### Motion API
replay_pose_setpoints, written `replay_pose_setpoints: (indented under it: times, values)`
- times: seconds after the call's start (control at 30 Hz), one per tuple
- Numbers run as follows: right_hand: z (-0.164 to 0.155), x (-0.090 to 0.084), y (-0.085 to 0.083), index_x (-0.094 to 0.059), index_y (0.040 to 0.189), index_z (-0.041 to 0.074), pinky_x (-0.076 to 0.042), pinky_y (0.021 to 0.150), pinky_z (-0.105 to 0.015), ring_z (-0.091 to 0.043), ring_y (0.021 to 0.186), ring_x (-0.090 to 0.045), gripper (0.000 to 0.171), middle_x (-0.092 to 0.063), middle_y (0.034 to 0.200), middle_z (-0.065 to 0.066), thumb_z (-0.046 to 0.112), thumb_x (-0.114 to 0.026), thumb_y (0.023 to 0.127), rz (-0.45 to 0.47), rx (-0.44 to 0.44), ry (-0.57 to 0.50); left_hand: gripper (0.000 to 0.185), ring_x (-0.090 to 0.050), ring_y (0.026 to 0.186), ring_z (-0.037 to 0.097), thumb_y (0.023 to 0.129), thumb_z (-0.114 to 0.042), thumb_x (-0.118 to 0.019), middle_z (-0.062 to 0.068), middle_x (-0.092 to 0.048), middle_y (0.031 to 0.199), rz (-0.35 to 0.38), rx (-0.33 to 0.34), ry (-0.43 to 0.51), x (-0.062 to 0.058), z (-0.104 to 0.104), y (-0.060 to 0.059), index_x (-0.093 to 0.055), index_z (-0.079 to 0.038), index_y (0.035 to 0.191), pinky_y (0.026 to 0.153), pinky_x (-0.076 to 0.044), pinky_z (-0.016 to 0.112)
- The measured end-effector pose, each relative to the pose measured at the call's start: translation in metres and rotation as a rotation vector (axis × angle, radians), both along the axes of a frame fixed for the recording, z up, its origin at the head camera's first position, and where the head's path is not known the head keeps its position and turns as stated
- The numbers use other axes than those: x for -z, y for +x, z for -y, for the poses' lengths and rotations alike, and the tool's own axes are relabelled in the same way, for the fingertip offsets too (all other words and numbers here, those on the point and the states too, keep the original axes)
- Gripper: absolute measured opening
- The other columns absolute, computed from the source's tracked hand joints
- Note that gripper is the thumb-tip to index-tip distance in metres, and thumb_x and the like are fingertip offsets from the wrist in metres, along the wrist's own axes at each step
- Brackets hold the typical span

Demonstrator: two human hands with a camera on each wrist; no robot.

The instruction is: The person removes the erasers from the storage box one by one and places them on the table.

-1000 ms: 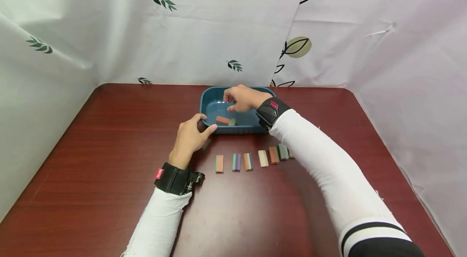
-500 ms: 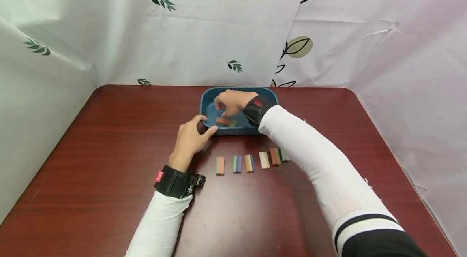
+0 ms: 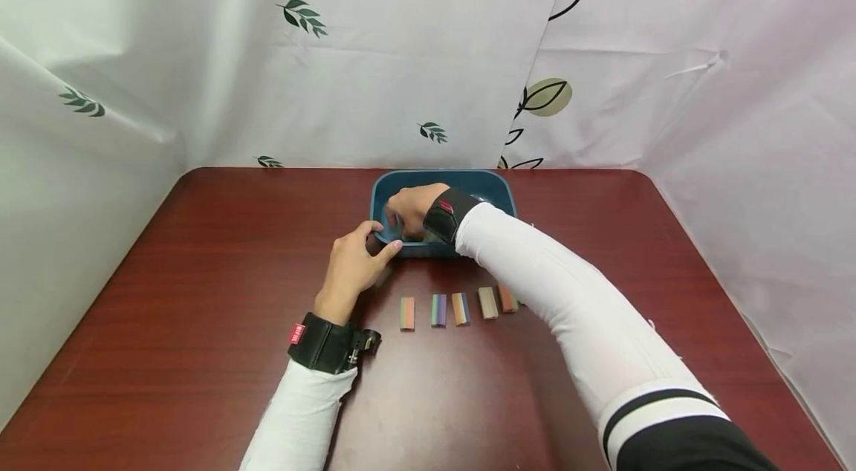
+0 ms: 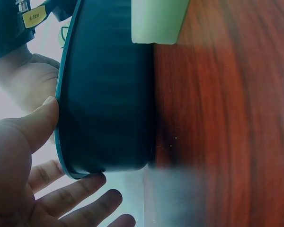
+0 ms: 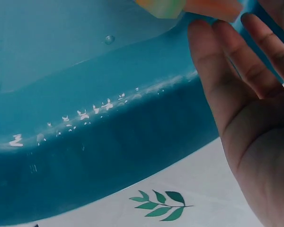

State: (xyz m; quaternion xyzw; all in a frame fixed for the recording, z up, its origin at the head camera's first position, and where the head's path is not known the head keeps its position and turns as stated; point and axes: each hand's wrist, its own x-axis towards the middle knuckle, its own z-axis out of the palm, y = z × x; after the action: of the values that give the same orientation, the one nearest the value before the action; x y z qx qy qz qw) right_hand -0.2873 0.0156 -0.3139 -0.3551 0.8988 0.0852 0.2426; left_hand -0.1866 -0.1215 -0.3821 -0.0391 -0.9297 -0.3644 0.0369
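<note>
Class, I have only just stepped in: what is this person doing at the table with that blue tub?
A person's left hand grips the near-left corner of a teal plastic tub on a dark red table. Their right hand reaches inside it, fingertips touching an orange and green block. A row of small coloured blocks lies on the table in front of the tub.

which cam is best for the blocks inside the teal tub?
Right wrist: the orange block and green block show at the right hand's fingertips, cropped. In the head view that hand hides them. The left wrist view shows only the tub's outer wall.
</note>
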Motion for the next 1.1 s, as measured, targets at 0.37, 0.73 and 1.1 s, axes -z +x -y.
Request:
replay_pose_setpoints:
  times: [0.37,0.73,1.1]
  values:
    - [0.003,0.01,0.001,-0.069,0.087,0.02,-0.048,0.06,-0.027,-0.011,0.067,-0.058,0.013,-0.065,0.074,0.005,0.01,-0.064,0.094,-0.016,-0.035,0.01,0.05,-0.055,0.111,0.035,0.092,-0.043,-0.066,0.017,-0.059,0.127,0.017,-0.003,0.018,0.001,0.0,0.003,-0.057,-0.011,0.129,0.087,-0.047,0.049]
    - [0.002,0.009,-0.003,-0.068,0.093,0.019,-0.049,0.063,-0.025,-0.011,0.067,-0.06,0.009,-0.068,0.075,0.002,0.01,-0.064,0.095,-0.006,-0.048,-0.013,0.051,-0.055,0.115,0.035,0.092,-0.042,-0.067,0.016,-0.058,0.13,0.019,-0.009,0.027,-0.002,0.0,0.004,-0.057,-0.01,0.13,0.093,-0.046,0.049]
    - [-0.004,0.001,0.005,-0.069,0.095,0.013,-0.047,0.058,-0.025,-0.011,0.061,-0.056,0.012,-0.063,0.071,0.002,0.014,-0.057,0.098,-0.03,-0.035,-0.084,0.049,-0.056,0.109,0.034,0.091,-0.041,-0.067,0.017,-0.061,0.124,0.023,-0.009,0.036,-0.003,0.003,0.006,-0.058,-0.01,0.128,0.088,-0.047,0.048]
